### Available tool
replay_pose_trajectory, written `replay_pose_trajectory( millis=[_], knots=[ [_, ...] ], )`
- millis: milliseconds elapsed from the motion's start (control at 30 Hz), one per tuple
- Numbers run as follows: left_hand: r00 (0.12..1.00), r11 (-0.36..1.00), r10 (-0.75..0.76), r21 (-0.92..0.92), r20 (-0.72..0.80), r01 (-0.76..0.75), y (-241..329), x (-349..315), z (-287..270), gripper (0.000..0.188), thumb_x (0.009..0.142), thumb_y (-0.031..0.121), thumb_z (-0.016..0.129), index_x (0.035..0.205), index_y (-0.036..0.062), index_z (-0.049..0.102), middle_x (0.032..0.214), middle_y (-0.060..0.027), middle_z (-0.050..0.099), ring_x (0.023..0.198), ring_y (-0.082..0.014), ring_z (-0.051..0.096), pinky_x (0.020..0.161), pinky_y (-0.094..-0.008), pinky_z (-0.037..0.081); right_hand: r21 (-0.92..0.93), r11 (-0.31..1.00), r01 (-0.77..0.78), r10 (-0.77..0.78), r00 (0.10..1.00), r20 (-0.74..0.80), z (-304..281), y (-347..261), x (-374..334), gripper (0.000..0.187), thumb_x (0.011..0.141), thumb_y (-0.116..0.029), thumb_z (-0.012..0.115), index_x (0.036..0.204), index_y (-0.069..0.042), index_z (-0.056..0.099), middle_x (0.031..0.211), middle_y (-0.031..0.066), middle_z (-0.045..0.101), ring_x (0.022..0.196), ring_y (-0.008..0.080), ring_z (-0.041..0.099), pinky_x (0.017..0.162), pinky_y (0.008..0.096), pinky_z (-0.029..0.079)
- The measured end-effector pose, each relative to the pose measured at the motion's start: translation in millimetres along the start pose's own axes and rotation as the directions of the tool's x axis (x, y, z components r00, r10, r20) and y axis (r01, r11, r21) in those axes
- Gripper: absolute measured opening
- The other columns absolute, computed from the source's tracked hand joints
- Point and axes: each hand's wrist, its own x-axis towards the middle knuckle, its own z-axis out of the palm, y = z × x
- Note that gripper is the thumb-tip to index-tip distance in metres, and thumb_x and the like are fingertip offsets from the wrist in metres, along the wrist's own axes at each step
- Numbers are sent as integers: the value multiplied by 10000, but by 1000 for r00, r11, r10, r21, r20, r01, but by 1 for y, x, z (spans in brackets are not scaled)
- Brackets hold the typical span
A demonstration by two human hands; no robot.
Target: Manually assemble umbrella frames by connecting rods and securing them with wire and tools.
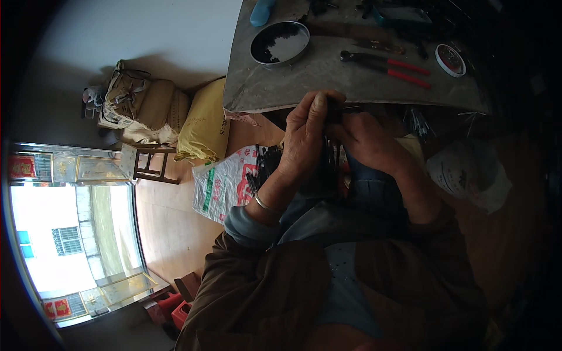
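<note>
My left hand (305, 131) is closed at the table's front edge, its thumb pressed on top of the fist. Close beside it, my right hand (372, 143) is closed too, fingers curled inward. Between them is a dark, thin piece (350, 109), its end sticking out above the right hand; most of it is hidden by the fingers and shadow. What the right fingers grip cannot be made out. Under the hands, several black rods (268, 159) lie by my lap on a printed white sack (225, 178).
On the grey table (328, 76) are a round pan (290, 47) with small black pieces, red-handled pincers (404, 64), a white round lid (450, 61) holding small bits, and a blue bottle (261, 11). A clear plastic bag (471, 175) hangs right. A yellow sack (205, 120) and wooden stool (153, 164) stand left.
</note>
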Motion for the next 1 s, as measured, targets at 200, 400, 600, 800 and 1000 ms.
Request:
replay_pose_trajectory(
  millis=[200,400,600,800,1000],
  knots=[
    [995,998,46,46,-87,-43,-2,2,3,308,1020,297,426,1049,49,606,816,28,557,675,-26,473,575,-178,407,-28,1000,12,-12,1000,21,-4,-3,5,214,899,-175,545,860,26,608,748,175,627,697,318,635,633,391,492],
    [1000,999,2,-41,4,-2,1,1,3,322,1022,314,410,1049,54,598,756,19,536,602,-31,478,521,-181,405,285,955,-88,74,995,61,-5,5,3,173,887,-137,580,840,27,605,705,117,622,640,200,623,591,316,476],
    [999,1000,2,-29,-37,-3,4,2,1,333,1029,292,393,1067,38,606,924,-16,596,781,-60,540,646,-198,459,200,978,64,-39,992,-124,5,0,1,163,884,-116,585,833,39,582,698,140,608,621,237,618,570,335,471],
    [993,996,78,39,-94,-75,0,5,1,336,1025,297,403,1066,40,615,940,-12,603,787,-61,541,662,-193,454,123,989,81,-56,979,-194,15,2,-2,126,904,-98,559,900,28,545,703,167,587,635,301,614,573,377,468],
    [995,998,29,-46,-97,-34,4,3,5,330,1023,298,411,1057,45,620,935,-10,602,790,-58,544,661,-191,455,153,988,35,-10,988,-156,12,-3,-3,112,901,-85,563,894,25,539,706,162,589,639,302,610,581,377,467]
  ],
)
